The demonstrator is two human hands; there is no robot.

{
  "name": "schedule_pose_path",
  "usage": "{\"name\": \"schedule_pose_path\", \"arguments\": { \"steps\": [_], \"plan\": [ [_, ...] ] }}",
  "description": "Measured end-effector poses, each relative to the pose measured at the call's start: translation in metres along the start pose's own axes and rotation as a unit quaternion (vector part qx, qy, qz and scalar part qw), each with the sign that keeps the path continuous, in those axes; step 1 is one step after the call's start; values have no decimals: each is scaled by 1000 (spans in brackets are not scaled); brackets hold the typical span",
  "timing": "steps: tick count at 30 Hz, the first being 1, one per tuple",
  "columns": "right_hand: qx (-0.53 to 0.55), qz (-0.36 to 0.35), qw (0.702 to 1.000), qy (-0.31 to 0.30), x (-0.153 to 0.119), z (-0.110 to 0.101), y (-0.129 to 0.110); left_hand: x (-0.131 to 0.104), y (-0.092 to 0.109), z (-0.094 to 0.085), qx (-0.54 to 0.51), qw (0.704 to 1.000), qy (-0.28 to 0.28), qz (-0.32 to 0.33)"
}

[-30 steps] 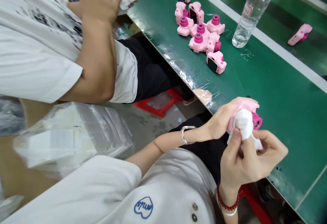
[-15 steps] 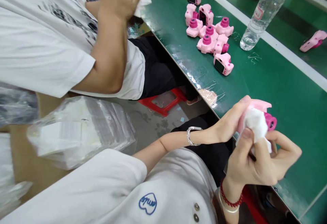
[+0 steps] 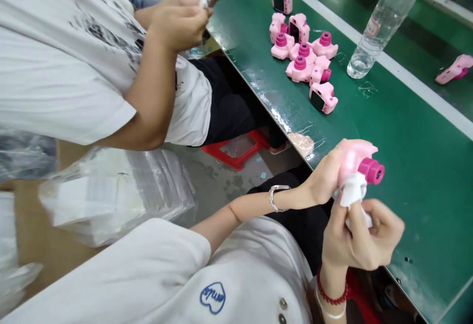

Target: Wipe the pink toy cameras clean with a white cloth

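A pink toy camera [image 3: 351, 159] with a magenta lens is held by my left hand [image 3: 325, 176], whose wrist has a silver watch. My right hand [image 3: 364, 240], with a red bracelet at the wrist, pinches a crumpled white cloth [image 3: 354, 190] that touches the camera's body beside the lens. Both hands are over the near edge of the green table [image 3: 402, 186]. Farther up on the table several pink toy cameras [image 3: 300, 69] stand in a close group, some with lenses up and one showing its dark screen [image 3: 323, 98].
A clear plastic bottle [image 3: 373, 33] stands right of the group. Another pink camera [image 3: 454, 69] lies at the far right. At the left a co-worker's hands [image 3: 181, 25] hold something white. A plastic-wrapped bundle [image 3: 121, 191] and a red stool [image 3: 236, 154] are below.
The cloth and my right hand have moved left and slightly down, showing more of the lens and the camera's front. The co-worker's hands have shifted and now hold a small white piece.
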State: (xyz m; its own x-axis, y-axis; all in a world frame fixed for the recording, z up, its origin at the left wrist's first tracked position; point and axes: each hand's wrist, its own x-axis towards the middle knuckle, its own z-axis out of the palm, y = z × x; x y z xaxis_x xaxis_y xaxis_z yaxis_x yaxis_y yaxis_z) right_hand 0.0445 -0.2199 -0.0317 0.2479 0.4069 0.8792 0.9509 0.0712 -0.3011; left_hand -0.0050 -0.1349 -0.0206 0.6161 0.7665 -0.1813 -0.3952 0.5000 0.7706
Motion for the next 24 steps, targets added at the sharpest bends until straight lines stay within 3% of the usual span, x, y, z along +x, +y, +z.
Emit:
{"name": "schedule_pose_path", "arguments": {
  "steps": [3,7,12,16,20,24],
  "plan": [
    [4,29,999,-15,-22,-7,8,2,7,3,10,997,-6,77],
    [8,123,992,14,-37,-14,9,1,10,6,-55,998,-34,14],
    [30,168,984,54,-25,-25,1,5,5,0,-72,996,-57,-10],
    [18,142,988,52,3,-19,-2,0,4,-3,-41,997,-61,20],
    [18,36,999,20,28,-1,-1,-6,1,-3,1,998,-15,64],
    [83,2,994,-64,23,-4,0,-3,-4,-5,-19,998,-13,64]
  ]
}}
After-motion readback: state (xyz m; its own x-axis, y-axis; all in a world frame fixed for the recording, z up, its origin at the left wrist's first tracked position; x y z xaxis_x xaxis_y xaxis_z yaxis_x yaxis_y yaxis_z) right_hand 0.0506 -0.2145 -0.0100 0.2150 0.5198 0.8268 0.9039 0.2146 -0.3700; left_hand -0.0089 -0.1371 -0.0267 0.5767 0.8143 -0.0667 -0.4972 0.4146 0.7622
